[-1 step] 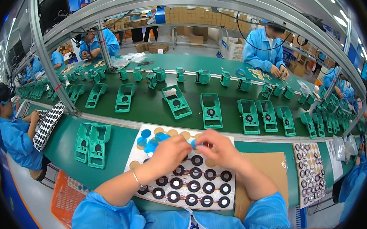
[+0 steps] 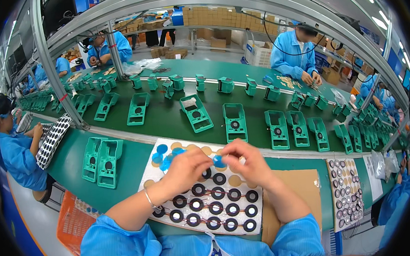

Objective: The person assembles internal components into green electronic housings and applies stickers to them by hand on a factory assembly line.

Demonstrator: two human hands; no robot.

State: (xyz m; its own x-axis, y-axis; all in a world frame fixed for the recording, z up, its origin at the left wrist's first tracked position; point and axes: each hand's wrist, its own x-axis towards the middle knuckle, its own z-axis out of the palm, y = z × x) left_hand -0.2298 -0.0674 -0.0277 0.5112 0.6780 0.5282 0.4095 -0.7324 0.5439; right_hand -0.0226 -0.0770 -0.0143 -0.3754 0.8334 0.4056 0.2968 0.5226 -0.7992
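While both hands meet above the white tray [image 2: 271, 218] (rows of black rings), left hand [image 2: 185, 168] and right hand [image 2: 245, 164] pinch a small blue disc [image 2: 219, 161].

Low in the frame a white foam tray [image 2: 169, 151] carries black rings [image 2: 214, 207] and tan circles, small blue discs [image 2: 161, 149] at its upper left, while teal-green plastic housings [image 2: 235, 121] dot the dark green conveyor belt [image 2: 167, 118] above.

Head view — looking down, close over workbench [image 2: 127, 168]
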